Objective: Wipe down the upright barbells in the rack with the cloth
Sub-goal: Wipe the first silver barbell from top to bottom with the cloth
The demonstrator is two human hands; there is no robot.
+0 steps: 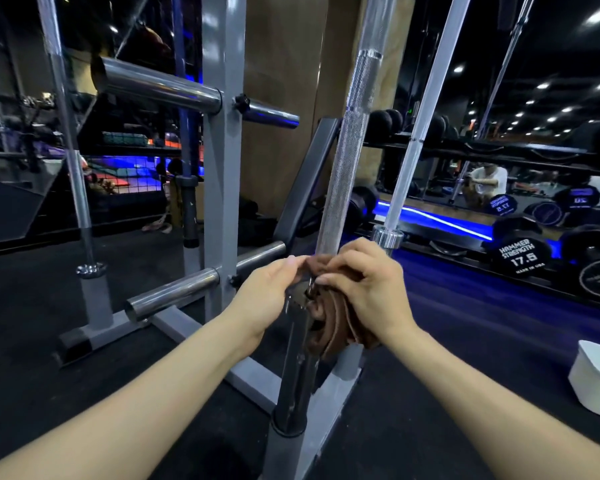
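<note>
A folded brown cloth (329,317), soft and thick like a small towel, sits just below the centre of the view, wrapped against the lower end of a long knurled steel barbell (343,161) that stands upright and leans slightly toward one o'clock. The right hand (364,289) curls over the cloth from the three o'clock side, fingers bent around the fabric and pressing it to the bar. The left hand (271,292) meets it from nine o'clock, its fingertips pinching the cloth's upper edge where the bar enters the folds. Below the hands a dark metal sleeve (295,368) runs down toward six o'clock into a socket of the grey painted steel rack (222,188), whose upright post rises at eleven o'clock with chrome pegs sticking out sideways. The cloth looks light and limp, easy to bunch, and should grip best when cupped fully round the bar; the knurling will likely snag the fabric a little, while the smooth sections will be slick. The barbell itself is judged heavy and rigid, best steadied rather than lifted. A second smooth chrome barbell (426,109) stands at two o'clock, a third (66,133) at ten o'clock. Black round dumbbells (523,254) line a mirror wall at three o'clock, and a white tub (596,379) rests on the dark floor at four o'clock.
</note>
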